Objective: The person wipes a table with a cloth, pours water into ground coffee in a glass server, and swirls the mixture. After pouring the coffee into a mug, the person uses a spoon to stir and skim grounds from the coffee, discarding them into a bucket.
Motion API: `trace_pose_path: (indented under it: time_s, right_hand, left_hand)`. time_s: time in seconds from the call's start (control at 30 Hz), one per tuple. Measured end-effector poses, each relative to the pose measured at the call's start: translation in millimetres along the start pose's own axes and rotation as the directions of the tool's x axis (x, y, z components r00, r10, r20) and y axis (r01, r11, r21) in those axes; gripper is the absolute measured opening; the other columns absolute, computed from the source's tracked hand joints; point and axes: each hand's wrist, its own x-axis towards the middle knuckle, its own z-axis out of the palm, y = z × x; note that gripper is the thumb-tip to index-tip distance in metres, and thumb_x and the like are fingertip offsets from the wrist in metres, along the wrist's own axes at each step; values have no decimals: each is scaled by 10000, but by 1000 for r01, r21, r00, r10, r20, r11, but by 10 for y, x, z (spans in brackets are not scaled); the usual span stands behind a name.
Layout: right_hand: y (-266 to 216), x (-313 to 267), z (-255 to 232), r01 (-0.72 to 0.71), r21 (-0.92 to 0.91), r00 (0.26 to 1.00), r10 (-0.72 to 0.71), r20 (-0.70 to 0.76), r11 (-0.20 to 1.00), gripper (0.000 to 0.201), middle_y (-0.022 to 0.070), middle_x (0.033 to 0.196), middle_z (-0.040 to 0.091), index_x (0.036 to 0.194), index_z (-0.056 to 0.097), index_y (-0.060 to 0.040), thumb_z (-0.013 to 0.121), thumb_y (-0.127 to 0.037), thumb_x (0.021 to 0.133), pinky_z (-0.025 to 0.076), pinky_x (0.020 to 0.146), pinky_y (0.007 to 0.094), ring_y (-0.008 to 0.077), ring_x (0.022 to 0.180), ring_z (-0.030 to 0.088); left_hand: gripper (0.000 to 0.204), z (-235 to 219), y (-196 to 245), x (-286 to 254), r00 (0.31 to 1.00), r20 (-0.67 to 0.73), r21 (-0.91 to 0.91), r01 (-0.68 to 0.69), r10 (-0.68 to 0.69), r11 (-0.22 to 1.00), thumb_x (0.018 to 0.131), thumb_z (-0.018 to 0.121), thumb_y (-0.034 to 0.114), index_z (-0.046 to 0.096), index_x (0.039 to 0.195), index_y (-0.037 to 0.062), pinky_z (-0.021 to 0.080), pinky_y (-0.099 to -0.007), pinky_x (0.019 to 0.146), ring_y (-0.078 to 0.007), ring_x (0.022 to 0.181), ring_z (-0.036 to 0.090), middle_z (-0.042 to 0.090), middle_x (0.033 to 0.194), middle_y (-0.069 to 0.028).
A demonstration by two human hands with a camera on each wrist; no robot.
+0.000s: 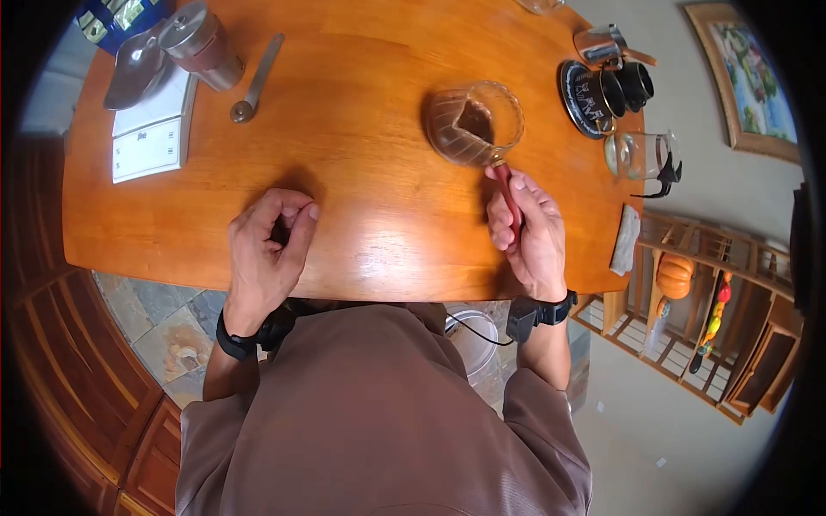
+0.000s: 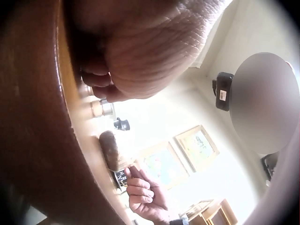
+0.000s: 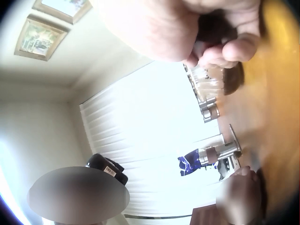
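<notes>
My right hand (image 1: 535,230) grips the reddish handle (image 1: 508,191) of a ribbed glass coffee server (image 1: 452,142) over the table. Dark coffee (image 1: 476,120) lies inside it, its surface slanting across the glass. In the left wrist view the server (image 2: 110,150) is beyond the table edge line, with the right hand (image 2: 146,197) below it. Near the front edge of the table, my left hand (image 1: 267,245) has its fingers loosely curled and thumb near the forefinger, with nothing visible in it. The right wrist view shows the server (image 3: 211,82) beyond the gripping fingers.
At the left stand a white scale (image 1: 148,153), a metal dish (image 1: 138,73), a steel grinder (image 1: 206,52) and its crank (image 1: 261,77). On the right are a metal pitcher (image 1: 600,43), black cups (image 1: 635,84), a saucer (image 1: 581,99), a glass carafe (image 1: 632,155) and a grey cloth (image 1: 626,239).
</notes>
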Motion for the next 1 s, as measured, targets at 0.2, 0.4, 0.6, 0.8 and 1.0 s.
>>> trace_pose_path:
  time_s: [0.2,0.4,0.6,0.8,1.0]
  right_hand:
    - [43,-250,-40,-52,-48,998,50,-38,998,328,-15,612,447,1163,555,31,502,-267,1038,293,434,203,62,461,363]
    - [54,-66,-41,-11,-19,1000,12,25,1000,298,-17,608,449,1153,572,18,520,-249,1032,292,438,204,64,468,374]
    - [54,-243,-119,-2,-140,993,-14,-115,990,275,-20,620,462,1172,574,5,549,-222,1018,298,448,199,58,485,389]
    - [131,-224,-14,-7,-123,999,2,-39,992,266,-17,636,485,1178,581,3,560,-207,1015,304,449,197,50,488,398]
    - [15,-212,-169,58,-96,989,-70,-127,994,250,-23,657,493,1159,591,1,580,-193,1001,319,443,195,47,493,397]
  left_hand:
    - [54,28,-37,-10,1000,-22,1,6,-6,1000,875,688,23,636,870,8,403,-253,541,-115,596,482,561,668,-45]
    - [58,-1,11,11,999,18,-1,32,-32,999,867,692,17,635,863,6,403,-255,544,-117,594,478,554,664,-49]
    - [62,13,-28,-9,1000,-26,14,8,-7,1000,863,695,11,634,865,-1,405,-253,549,-112,595,474,556,672,-48]
    - [64,17,15,11,999,9,-11,38,-37,999,859,697,0,634,868,3,407,-253,553,-120,592,472,547,672,-53]
    - [65,7,-16,3,999,-22,17,-31,32,999,863,696,1,632,874,7,409,-250,554,-117,595,481,563,679,-53]
